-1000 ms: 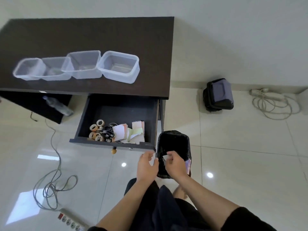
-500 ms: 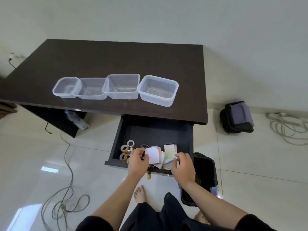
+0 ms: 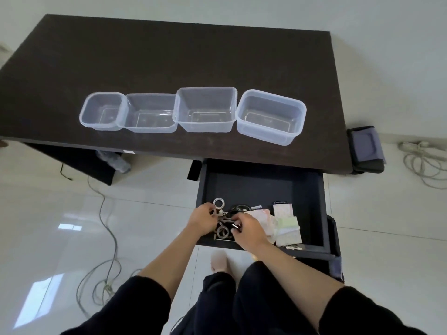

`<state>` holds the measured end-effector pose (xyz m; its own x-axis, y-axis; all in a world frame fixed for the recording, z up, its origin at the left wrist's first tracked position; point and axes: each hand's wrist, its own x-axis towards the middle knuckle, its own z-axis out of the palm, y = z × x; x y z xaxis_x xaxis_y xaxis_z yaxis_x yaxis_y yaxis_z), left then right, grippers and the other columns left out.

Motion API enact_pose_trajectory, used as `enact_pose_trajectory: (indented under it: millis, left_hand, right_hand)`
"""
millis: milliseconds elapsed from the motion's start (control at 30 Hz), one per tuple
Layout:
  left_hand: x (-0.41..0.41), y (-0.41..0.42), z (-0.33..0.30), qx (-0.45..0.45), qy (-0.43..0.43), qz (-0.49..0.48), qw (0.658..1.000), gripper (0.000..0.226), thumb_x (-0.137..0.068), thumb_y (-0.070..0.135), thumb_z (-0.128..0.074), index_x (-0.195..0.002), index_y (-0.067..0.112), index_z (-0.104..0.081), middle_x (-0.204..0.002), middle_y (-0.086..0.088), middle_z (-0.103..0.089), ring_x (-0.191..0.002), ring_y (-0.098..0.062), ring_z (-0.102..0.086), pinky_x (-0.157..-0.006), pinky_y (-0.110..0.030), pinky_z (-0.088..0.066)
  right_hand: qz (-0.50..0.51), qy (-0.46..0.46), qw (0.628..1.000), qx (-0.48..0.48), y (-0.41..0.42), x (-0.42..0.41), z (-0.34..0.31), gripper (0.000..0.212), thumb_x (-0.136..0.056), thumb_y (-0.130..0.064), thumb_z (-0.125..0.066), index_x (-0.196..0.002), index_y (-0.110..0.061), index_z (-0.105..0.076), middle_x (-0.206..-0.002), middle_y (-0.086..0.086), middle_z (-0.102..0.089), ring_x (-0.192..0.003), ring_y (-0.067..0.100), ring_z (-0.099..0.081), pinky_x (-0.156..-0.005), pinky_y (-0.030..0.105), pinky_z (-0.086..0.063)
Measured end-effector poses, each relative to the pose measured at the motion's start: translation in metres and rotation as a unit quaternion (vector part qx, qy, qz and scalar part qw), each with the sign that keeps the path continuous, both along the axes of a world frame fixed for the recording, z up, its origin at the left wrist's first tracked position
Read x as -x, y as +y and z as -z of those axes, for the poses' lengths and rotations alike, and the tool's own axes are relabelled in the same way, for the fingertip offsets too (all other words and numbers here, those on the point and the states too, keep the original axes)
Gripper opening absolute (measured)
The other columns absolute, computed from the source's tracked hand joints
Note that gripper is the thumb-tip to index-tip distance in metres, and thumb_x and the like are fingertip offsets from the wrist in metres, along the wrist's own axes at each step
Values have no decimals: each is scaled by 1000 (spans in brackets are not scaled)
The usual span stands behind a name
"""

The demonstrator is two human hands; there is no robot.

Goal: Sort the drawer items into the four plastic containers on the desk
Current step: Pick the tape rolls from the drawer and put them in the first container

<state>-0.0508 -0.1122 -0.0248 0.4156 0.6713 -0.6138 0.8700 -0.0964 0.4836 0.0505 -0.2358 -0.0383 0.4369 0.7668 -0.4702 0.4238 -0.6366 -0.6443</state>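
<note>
Bare skin, dark sleeves: both hands low centre of frame, inside the open drawer (image 3: 261, 187). Left hand (image 3: 202, 220) fingers curled, pinching a tape ring (image 3: 219, 203) at its near edge. Right hand (image 3: 249, 229) curled round a small dark item, too blurred to identify. Between the hands, a tangle of rings and black scissors (image 3: 238, 210). Just right of the right hand, a loose heap of pastel paper notes (image 3: 284, 224), flat and overlapping. Drawer dark, matte. Above, mid-frame on the dark desk (image 3: 169, 49), four clear plastic containers (image 3: 205, 108) in a row, touching, nothing in them. Lower left, grey cable (image 3: 106, 223) on glossy pale tile. Right edge, a dark bag (image 3: 366, 148).
</note>
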Motion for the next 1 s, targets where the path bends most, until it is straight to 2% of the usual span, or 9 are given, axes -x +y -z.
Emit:
enact_pose_trajectory:
  millis: [167,233,433,500,600,700,867,933,1000]
  left_hand:
    - [-14,4,4,27,108,123,986,33,-83,9,-54,-116,8,-54,-115,-12,-61,-107,-30,-59,-87,-34,-48]
    - [-17,2,10,40,127,125,983,43,-83,8,-56,-124,7,-44,-119,-14,-59,-108,-31,-58,-86,-35,-48]
    - [-19,-3,20,29,98,111,989,59,-80,2,-60,-132,10,-33,-114,-12,-58,-102,-29,-60,-80,-36,-50]
    - [-19,-3,25,42,71,94,992,54,-79,1,-60,-127,12,-38,-112,-11,-61,-99,-27,-61,-83,-37,-53]
    - [-17,-3,27,44,47,88,994,39,-82,3,-55,-117,13,-42,-98,-12,-64,-81,-24,-59,-73,-36,-50]
    - [-18,-3,27,45,37,93,994,35,-83,5,-55,-115,13,-44,-83,-8,-60,-72,-22,-55,-68,-33,-47]
    - [-16,-5,26,44,34,104,993,37,-83,8,-55,-118,13,-44,-89,-13,-63,-76,-26,-59,-71,-39,-50]
    - [-16,-5,27,43,33,102,993,37,-84,8,-54,-119,13,-44,-93,-14,-63,-78,-27,-59,-73,-40,-50]
    - [-16,-5,28,44,34,92,994,37,-85,8,-54,-120,13,-45,-97,-14,-63,-79,-25,-58,-73,-38,-49]
  right_hand:
    - [-76,66,993,65,18,-5,14,39,-77,-14,-66,-114,-27,-64,-110,-3,-66,-105,18,-61,-86,25,-47]
    - [-120,17,989,82,24,-9,20,45,-75,-25,-70,-119,-32,-61,-118,-2,-59,-113,20,-53,-94,31,-44]
    - [-161,-92,979,84,29,-19,22,48,-72,-37,-70,-117,-43,-57,-104,-6,-34,-113,22,-35,-113,43,-15]
    - [-159,-113,977,81,28,-21,24,45,-70,-41,-71,-113,-41,-58,-102,-6,-27,-111,22,-34,-116,46,-5]
    - [-145,-128,979,64,21,-24,30,46,-69,-41,-73,-113,-38,-59,-107,-4,-29,-114,22,-31,-117,48,7]
    - [-163,-157,973,40,15,-26,35,46,-70,-40,-73,-114,-39,-59,-116,0,-35,-118,24,-28,-117,49,4]
    - [-230,-150,962,-5,16,-24,40,27,-76,-35,-67,-103,-35,-68,-117,1,-46,-115,28,-31,-107,47,-26]
    - [-226,-143,964,-11,15,-24,43,25,-75,-37,-65,-100,-38,-69,-118,0,-47,-115,26,-25,-108,47,-26]
    - [-218,-134,967,-11,14,-25,47,26,-75,-41,-66,-100,-40,-69,-124,0,-44,-119,23,-19,-114,52,-13]
